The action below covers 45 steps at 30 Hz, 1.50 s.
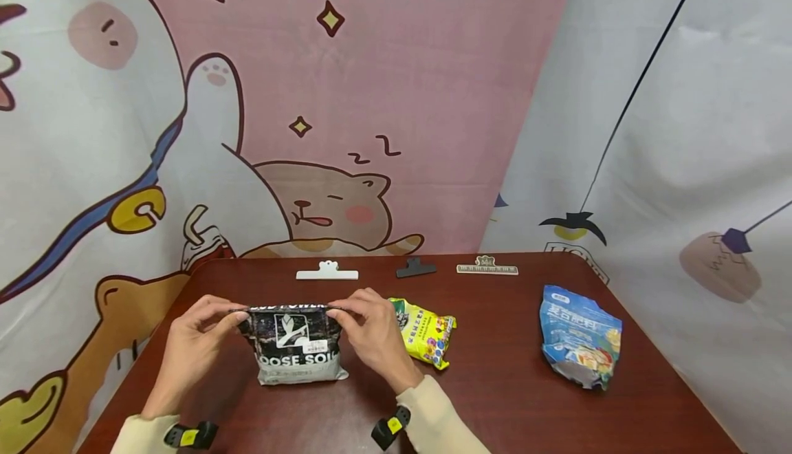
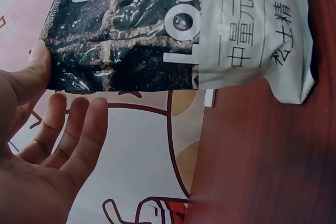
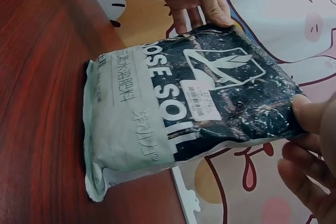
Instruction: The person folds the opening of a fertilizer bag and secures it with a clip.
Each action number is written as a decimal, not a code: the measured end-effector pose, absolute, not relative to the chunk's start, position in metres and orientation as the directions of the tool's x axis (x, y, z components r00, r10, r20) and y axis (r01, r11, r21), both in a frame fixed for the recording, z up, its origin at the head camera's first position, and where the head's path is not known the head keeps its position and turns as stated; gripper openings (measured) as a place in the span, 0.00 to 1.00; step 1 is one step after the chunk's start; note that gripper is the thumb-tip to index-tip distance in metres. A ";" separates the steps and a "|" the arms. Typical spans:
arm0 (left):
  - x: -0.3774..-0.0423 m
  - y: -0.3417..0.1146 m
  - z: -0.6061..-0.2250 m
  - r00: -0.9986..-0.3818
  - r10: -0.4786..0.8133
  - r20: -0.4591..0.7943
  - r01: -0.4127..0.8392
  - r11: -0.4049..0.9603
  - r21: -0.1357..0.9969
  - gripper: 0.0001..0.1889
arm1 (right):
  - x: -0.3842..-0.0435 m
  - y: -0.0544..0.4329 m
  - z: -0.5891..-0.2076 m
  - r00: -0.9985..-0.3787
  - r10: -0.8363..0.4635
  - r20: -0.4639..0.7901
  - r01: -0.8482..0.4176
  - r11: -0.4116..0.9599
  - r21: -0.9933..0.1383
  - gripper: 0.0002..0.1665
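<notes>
A black and pale green bag of loose soil [image 1: 297,340] stands upright at the left middle of the table, its printed front facing me. My left hand [image 1: 201,333] pinches its upper left corner between thumb and forefinger; in the left wrist view the other fingers [image 2: 86,135] spread loosely below the edge. My right hand [image 1: 374,333] pinches the upper right corner. In the right wrist view a white barcode sticker [image 3: 201,100] shows on the bag front, and its top edge is stretched between both hands.
A yellow bag [image 1: 427,333] lies just right of my right hand, partly behind it. Farther right lies a blue bag [image 1: 581,337]. Along the table's back edge are a white clip [image 1: 328,272], a black clip [image 1: 416,268] and a patterned clip [image 1: 487,267]. A cartoon curtain hangs behind.
</notes>
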<state>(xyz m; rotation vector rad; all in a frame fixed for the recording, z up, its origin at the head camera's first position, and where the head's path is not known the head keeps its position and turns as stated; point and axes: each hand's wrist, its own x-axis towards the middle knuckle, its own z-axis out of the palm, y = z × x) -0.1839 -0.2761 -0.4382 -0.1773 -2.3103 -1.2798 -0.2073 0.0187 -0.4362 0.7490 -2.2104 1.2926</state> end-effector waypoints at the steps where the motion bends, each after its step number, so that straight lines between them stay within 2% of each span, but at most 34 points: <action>1: -0.184 -0.276 -0.438 -0.866 -0.107 0.488 0.358 0.549 0.755 0.06 | -0.207 0.019 -0.435 -0.746 -0.223 0.627 -0.656 0.408 -0.635 0.06; 7: -0.186 -0.275 -0.436 -0.866 -0.039 0.498 0.379 0.599 0.706 0.05 | -0.207 0.021 -0.428 -0.770 -0.279 0.574 -0.636 0.406 -0.656 0.04; 15: -0.183 -0.273 -0.428 -0.894 -0.001 0.448 0.343 0.643 0.685 0.06 | -0.207 0.022 -0.422 -0.764 -0.350 0.542 -0.645 0.421 -0.638 0.06; 23: -0.184 -0.262 -0.415 -0.871 0.093 0.483 0.417 0.660 0.625 0.08 | -0.209 0.014 -0.410 -0.710 -0.421 0.564 -0.704 0.444 -0.554 0.07; 29: -0.183 -0.250 -0.406 -0.843 0.136 0.521 0.448 0.714 0.538 0.08 | -0.210 0.005 -0.400 -0.662 -0.483 0.573 -0.744 0.518 -0.422 0.07; 37: -0.184 -0.235 -0.397 -0.797 0.234 0.557 0.499 0.775 0.388 0.10 | -0.210 -0.011 -0.385 -0.685 -0.577 0.446 -0.722 0.619 -0.308 0.10; 45: -0.186 -0.226 -0.392 -0.791 0.317 0.523 0.541 0.762 0.356 0.09 | -0.214 -0.019 -0.381 -0.665 -0.606 0.436 -0.737 0.627 -0.252 0.10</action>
